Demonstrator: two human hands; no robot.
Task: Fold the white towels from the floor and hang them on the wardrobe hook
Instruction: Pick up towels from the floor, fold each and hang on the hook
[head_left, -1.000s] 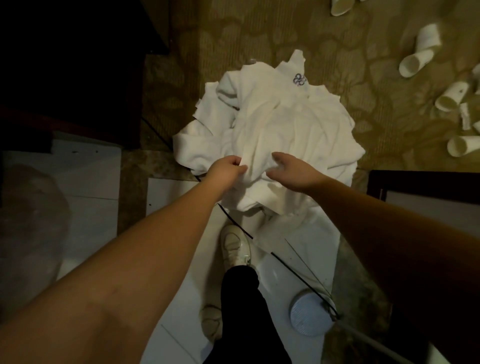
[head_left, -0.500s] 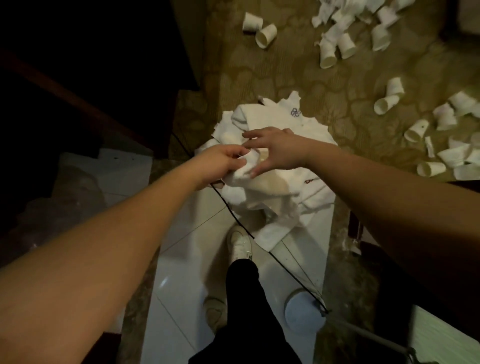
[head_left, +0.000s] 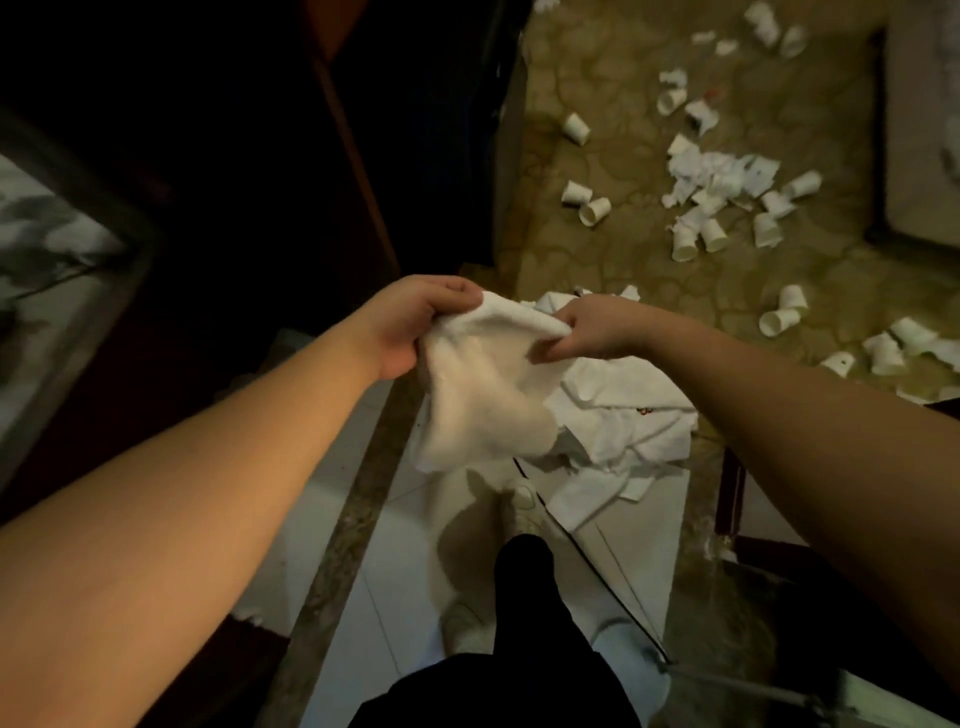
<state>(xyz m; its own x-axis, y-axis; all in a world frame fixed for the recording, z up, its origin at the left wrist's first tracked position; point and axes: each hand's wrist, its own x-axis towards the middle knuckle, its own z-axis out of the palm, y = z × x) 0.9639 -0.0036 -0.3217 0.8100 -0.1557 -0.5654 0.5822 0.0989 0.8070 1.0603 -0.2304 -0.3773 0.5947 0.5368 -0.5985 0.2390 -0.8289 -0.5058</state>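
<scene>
Towel (head_left: 483, 395) hangs near centre, off the floor pile (head_left: 618, 415); left hand (head_left: 410, 327) & right hand (head_left: 587, 332) each pinch its top edge. Spread hands apart, find corners, then fold square.

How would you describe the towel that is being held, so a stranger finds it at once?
Start at the pile of white towels on the floor. Just above it, the left hand and right hand pinch one towel by its top edge. It alone hangs in the air.
</scene>
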